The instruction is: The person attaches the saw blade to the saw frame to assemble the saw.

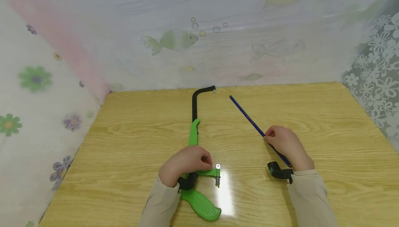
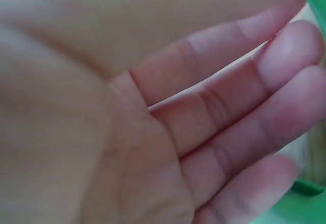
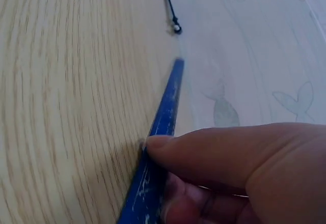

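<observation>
A hacksaw frame (image 1: 193,135) with a green body, a black bent front bar (image 1: 194,104) and a green ribbed handle (image 1: 202,204) lies on the wooden table. My left hand (image 1: 188,159) is over its middle, thumb and index finger pinching the short green arm that ends in a metal pin and wing nut (image 1: 218,176). In the left wrist view the other fingers are bent, with green frame (image 2: 313,0) past the fingertips. My right hand (image 1: 285,143) pinches a blue hacksaw blade (image 1: 247,116) between thumb and fingers. Scratched paint shows on the blade (image 3: 165,109) in the right wrist view.
The wooden table (image 1: 140,123) runs back to a wall (image 1: 124,46) covered with fish drawings. A flower-patterned sheet stands at the left, white flower lace (image 1: 380,71) at the right. A black wrist mount (image 1: 278,171) sits at each wrist.
</observation>
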### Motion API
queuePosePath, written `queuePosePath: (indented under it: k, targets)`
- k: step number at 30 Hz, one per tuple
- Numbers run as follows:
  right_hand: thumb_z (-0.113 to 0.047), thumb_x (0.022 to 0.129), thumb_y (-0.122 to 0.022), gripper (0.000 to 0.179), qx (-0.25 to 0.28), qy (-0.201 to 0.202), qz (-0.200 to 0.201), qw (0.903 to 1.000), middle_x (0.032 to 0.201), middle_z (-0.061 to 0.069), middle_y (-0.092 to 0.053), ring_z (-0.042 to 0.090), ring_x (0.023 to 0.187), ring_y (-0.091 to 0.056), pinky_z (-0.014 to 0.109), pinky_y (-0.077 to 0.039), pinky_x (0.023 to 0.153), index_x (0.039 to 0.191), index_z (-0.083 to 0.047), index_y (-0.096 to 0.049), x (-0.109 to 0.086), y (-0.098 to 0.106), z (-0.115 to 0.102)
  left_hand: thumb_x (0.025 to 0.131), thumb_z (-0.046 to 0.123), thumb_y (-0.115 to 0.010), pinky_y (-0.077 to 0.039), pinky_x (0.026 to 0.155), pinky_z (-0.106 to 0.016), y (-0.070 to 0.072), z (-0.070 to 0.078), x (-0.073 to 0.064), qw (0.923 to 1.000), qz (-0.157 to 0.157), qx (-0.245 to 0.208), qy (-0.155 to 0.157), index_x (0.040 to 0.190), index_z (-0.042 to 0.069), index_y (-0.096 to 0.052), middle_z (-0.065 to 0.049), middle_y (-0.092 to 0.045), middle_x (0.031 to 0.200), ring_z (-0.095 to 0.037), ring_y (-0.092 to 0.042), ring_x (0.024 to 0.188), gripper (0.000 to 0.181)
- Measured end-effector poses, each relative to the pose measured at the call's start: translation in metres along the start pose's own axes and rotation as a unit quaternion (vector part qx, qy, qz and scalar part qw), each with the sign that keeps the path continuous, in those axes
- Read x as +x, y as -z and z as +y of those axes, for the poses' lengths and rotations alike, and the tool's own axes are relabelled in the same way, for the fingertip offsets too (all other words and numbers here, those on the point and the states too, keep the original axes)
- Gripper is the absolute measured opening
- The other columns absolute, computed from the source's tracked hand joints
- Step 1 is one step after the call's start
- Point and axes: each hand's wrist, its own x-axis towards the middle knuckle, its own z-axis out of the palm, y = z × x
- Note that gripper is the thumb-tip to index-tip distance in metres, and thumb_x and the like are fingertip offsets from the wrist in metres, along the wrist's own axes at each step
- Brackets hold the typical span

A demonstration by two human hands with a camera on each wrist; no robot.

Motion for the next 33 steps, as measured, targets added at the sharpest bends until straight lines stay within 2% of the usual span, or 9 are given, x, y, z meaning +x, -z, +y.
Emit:
queuePosePath:
  k: [5,11,17,22,28,33]
  targets:
    - [-0.022,0.088,-0.056,0.021,0.072,-0.005,-0.027,0.9970,0.086,0.007,-0.059,0.016,0.062,-0.053,0.031,-0.044,0.056,0.097,-0.004,-0.058,0.004,-0.008,-0.003,0.080,0.022,-0.065,-0.041,0.065,-0.022,0.000,0.001,-0.001,0.9999,-0.005,-0.012,-0.008,0.074,0.023,-0.065,0.016,-0.056,0.073,-0.003,-0.050,0.066,0.006]
    - [-0.020,0.089,-0.055,0.022,0.170,-0.003,-0.044,0.9844,0.077,0.008,-0.057,0.019,0.057,-0.053,0.031,-0.047,0.054,0.100,-0.001,-0.055,0.008,-0.024,-0.009,0.080,0.021,-0.065,-0.040,0.064,-0.022,-0.005,0.000,0.001,0.9998,-0.015,-0.012,-0.004,0.075,0.023,-0.065,0.015,-0.056,0.073,-0.004,-0.050,0.066,0.006]
    - [-0.023,0.089,-0.055,0.024,0.230,0.009,-0.043,0.9722,0.066,0.008,-0.052,0.020,0.055,-0.051,0.032,-0.048,0.053,0.100,-0.002,-0.054,0.015,-0.039,-0.017,0.081,0.022,-0.064,-0.041,0.064,-0.023,-0.005,0.000,0.001,0.9997,-0.013,-0.020,0.005,0.074,0.024,-0.064,0.015,-0.056,0.073,-0.005,-0.050,0.066,0.007]
    - [-0.027,0.089,-0.055,0.029,0.288,0.008,-0.049,0.9564,0.061,0.008,-0.050,0.019,0.051,-0.050,0.033,-0.047,0.051,0.104,-0.002,-0.053,0.020,-0.047,-0.026,0.081,0.024,-0.065,-0.041,0.064,-0.023,-0.003,-0.002,0.003,0.9995,-0.018,-0.026,0.006,0.074,0.024,-0.064,0.014,-0.057,0.072,-0.005,-0.050,0.066,0.006]
    - [-0.028,0.089,-0.054,0.031,0.344,-0.002,-0.045,0.9378,0.058,0.007,-0.048,0.015,0.046,-0.046,0.031,-0.044,0.047,0.108,-0.003,-0.053,0.021,-0.052,-0.035,0.081,0.026,-0.065,-0.041,0.067,-0.023,0.000,-0.007,0.008,0.9996,-0.015,-0.020,-0.013,0.075,0.024,-0.065,0.015,-0.057,0.074,-0.004,-0.050,0.068,0.006]
    - [-0.027,0.089,-0.055,0.032,0.389,-0.002,-0.063,0.9189,0.057,0.006,-0.048,0.014,0.045,-0.045,0.029,-0.044,0.046,0.109,-0.002,-0.052,0.022,-0.059,-0.043,0.081,0.027,-0.066,-0.041,0.067,-0.023,0.000,-0.010,0.008,0.9997,-0.017,-0.012,-0.012,0.075,0.024,-0.065,0.016,-0.057,0.073,-0.003,-0.051,0.067,0.007]
